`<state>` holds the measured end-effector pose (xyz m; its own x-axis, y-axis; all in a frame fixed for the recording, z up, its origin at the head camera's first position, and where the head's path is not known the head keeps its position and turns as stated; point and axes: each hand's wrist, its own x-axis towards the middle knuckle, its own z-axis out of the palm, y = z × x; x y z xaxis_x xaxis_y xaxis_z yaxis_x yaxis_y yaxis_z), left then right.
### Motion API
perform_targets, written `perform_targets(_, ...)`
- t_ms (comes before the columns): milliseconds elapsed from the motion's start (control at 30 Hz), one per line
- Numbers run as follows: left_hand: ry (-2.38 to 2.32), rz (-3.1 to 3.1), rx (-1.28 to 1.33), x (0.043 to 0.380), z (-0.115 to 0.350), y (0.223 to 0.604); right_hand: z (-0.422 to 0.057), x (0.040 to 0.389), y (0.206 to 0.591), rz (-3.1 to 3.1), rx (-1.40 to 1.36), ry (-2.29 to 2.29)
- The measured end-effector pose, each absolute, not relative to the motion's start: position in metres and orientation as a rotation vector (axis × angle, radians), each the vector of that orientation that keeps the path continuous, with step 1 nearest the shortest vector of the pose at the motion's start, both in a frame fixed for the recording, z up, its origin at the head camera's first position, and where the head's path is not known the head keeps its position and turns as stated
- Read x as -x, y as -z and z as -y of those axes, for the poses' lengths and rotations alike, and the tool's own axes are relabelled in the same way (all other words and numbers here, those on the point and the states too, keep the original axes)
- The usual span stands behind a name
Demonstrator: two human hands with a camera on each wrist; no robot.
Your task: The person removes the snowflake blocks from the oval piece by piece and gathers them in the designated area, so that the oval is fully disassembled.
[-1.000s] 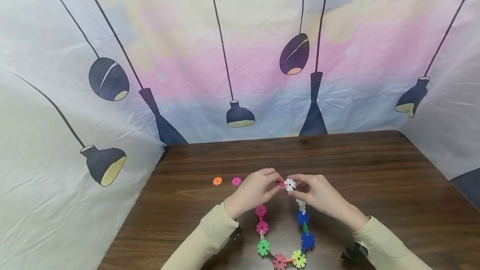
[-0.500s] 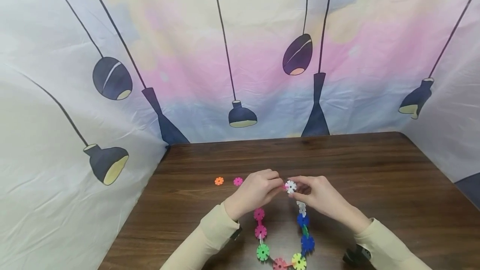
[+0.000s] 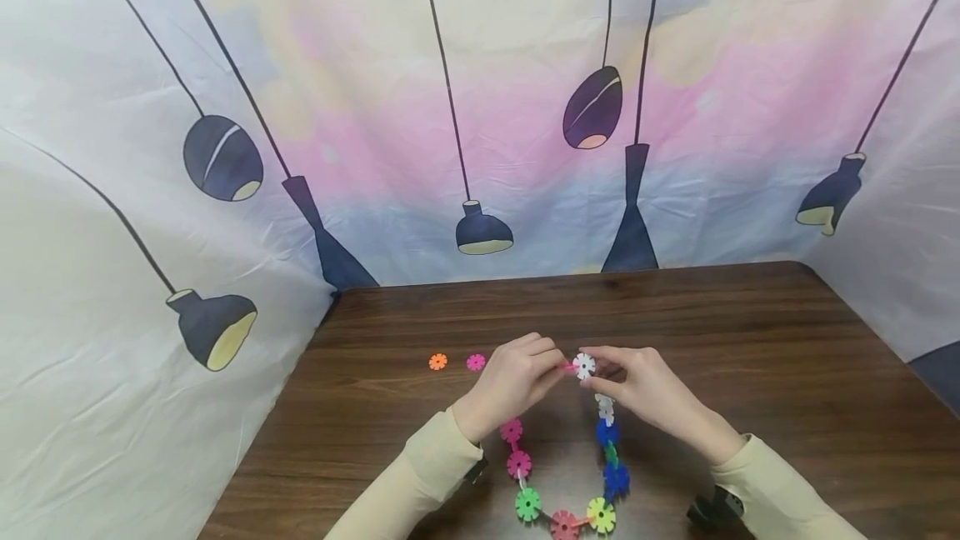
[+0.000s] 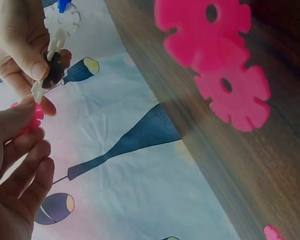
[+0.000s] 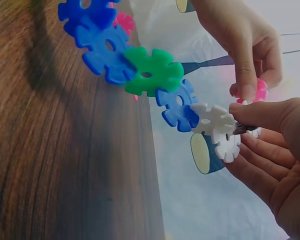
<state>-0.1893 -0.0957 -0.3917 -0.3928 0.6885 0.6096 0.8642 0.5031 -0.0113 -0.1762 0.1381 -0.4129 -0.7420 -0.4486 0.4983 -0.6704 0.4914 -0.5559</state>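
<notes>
My left hand (image 3: 516, 380) pinches a pink notched plastic disc (image 4: 38, 118) between thumb and fingers; in the head view it mostly covers it. Facing it, my right hand (image 3: 647, 386) grips a dark notched disc (image 4: 54, 71), thumb on one side and fingers on the other. Between both hands a white disc (image 3: 584, 367) meets the pink one. From my right hand hangs a chain of interlocked discs: white (image 5: 213, 119), blue (image 5: 177, 105), green (image 5: 154, 72) and more blue. The chain loops down past a yellow disc (image 3: 601, 515) and up through pink discs (image 3: 518, 464) towards my left hand.
On the brown wooden table (image 3: 720, 315), a loose orange disc (image 3: 438, 362) and a loose pink disc (image 3: 476, 362) lie left of my hands. Behind the table hangs a pastel cloth (image 3: 525, 107) printed with lamps. Black straps show at both cuffs.
Both hands keep their holds at nearly the same spot. The white disc has shifted slightly right, and the pink side of the hanging chain has swung a little left.
</notes>
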Motion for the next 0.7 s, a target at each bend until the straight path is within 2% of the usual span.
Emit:
perform_targets(400,0.427,2.185,1.304,0.189,0.101,0.385,-0.138,0.175,0.413,2.438,-0.944,-1.126)
perform_targets(700,0.305,2.103,1.316,0.188,0.104,0.381,-0.129,0.172,0.413,2.441,-0.837,-1.108)
